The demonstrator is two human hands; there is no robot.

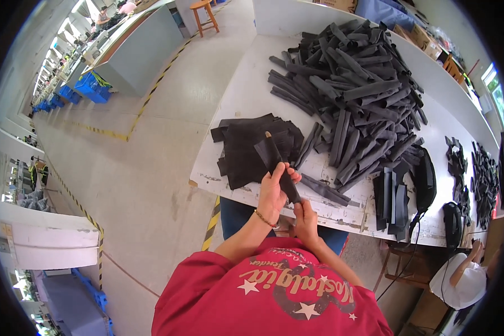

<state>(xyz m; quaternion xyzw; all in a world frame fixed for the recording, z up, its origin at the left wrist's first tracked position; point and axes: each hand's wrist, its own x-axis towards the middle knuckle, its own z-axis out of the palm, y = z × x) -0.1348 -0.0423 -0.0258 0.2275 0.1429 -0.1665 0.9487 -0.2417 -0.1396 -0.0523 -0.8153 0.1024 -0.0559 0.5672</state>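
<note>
A black fabric tube [286, 182] slants away from me over the near edge of the white table, gripped by both hands. My left hand [274, 187] closes round its middle, fingers curled. Lower down, my right hand [305, 217] pinches its near end. At the far end a tan, rounded tip [268, 135], like that of a stick, shows by a flared black flap [266, 150]; how it sits in the fabric is unclear. Just beyond my hands lies a stack of flat black fabric pieces [244, 148]. A loose dark strip [326, 189] rests to the right.
A large heap of dark fabric tubes [369, 84] covers the back of the white table [232, 106]. Black pieces [391, 201] and a black padded item [424, 179] lie to the right. A person in white [459, 280] sits at lower right. A wooden stool [204, 14] stands behind.
</note>
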